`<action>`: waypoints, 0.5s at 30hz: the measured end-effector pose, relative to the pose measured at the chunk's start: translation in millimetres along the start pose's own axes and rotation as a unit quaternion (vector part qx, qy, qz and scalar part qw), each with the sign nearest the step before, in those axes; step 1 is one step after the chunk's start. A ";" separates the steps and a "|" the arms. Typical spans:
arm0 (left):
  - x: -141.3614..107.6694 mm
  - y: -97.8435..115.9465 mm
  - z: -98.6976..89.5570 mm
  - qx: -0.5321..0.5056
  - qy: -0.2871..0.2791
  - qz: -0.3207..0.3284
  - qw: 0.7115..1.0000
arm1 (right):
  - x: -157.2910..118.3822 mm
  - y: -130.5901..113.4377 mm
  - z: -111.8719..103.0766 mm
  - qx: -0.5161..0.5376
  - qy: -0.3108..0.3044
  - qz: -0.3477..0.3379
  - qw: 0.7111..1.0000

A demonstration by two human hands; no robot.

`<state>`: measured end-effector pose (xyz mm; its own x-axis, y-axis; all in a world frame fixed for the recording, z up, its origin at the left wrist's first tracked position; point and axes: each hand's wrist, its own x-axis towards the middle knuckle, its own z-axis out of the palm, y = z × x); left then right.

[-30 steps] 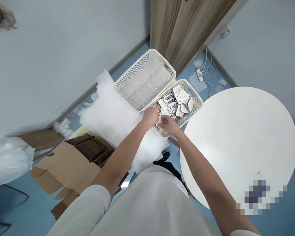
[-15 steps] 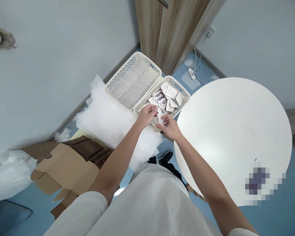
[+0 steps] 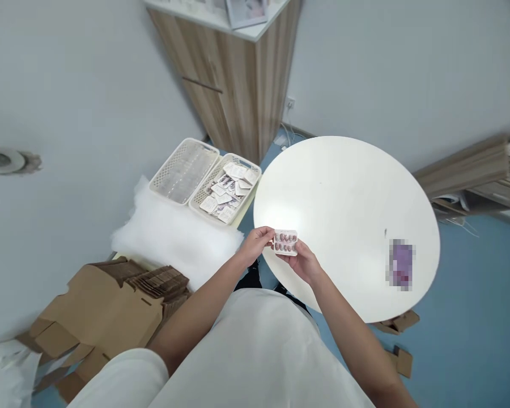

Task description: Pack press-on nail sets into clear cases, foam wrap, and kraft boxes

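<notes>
Two bare hands, one card between them: left hand [image 3: 255, 245] closed narrow, thumb and fingers at the left edge of a small white rectangular card [image 3: 285, 242]; right hand [image 3: 305, 262] gripping its right edge and lower corner. Card carries two rows of pinkish oval pieces, roughly five per row, too small for a sure count. It is held up at the near left edge of one round white table [image 3: 344, 187]. On the table, right side, one pixelated purple item [image 3: 402, 262]; nature cannot be told. Containers: two cream plastic baskets with perforated walls, side by side, far left of the hands. Left basket [image 3: 165, 166] holds clear plastic pieces laid in close rows, number unclear. Right basket [image 3: 250, 162] holds a loose heap of white cards [image 3: 233, 187], well over ten, overlapping, several with rows of dark ovals showing. Nearer than both, one stack of soft white sheeting [image 3: 174, 235], sheets uncountable. Near left, brown cardboard boxes [image 3: 106, 309], opened flat and stacked; beside them one translucent plastic bag [image 3: 8, 374], contents unclear. Far side, one wood-grain cabinet [image 3: 225, 85] with a white top, one framed picture [image 3: 247, 11] on it.
</notes>
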<state>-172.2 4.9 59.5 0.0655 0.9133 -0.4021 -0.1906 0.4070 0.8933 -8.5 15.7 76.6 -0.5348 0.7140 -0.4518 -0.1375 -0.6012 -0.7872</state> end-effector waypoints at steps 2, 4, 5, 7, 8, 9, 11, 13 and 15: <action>-5.2 -2.0 25.9 0.044 0.002 0.015 0.999 | -25.4 2.9 -22.9 -0.002 0.028 -0.016 0.999; -9.6 -4.0 51.5 0.091 0.001 0.032 0.995 | -49.0 5.0 -46.6 -0.014 0.063 -0.034 0.997; -11.6 -5.2 64.1 0.109 -0.004 0.039 0.993 | -59.9 5.5 -58.0 -0.022 0.081 -0.045 0.995; -15.5 -8.3 88.5 0.135 -0.016 0.046 0.990 | -79.6 5.5 -79.1 -0.038 0.117 -0.065 0.990; -17.2 -10.2 99.8 0.143 -0.022 0.047 0.988 | -88.2 5.1 -88.4 -0.045 0.134 -0.077 0.987; -18.7 -12.3 110.4 0.149 -0.027 0.047 0.987 | -95.7 4.6 -96.7 -0.052 0.150 -0.088 0.983; -21.3 -16.6 128.8 0.153 -0.039 0.049 0.986 | -107.6 3.8 -110.7 -0.062 0.175 -0.110 0.976; -23.7 -20.6 142.8 0.155 -0.046 0.050 0.986 | -115.9 4.1 -121.2 -0.075 0.187 -0.125 0.971; -26.8 -24.3 152.4 0.148 -0.044 0.044 0.987 | -121.9 5.5 -128.7 -0.089 0.186 -0.127 0.970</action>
<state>-20.1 -26.7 79.1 0.1490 0.9381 -0.3125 0.0937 0.3012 0.9489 163.3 -28.5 73.3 -0.1609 0.9310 -0.3276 -0.0622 -0.3408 -0.9381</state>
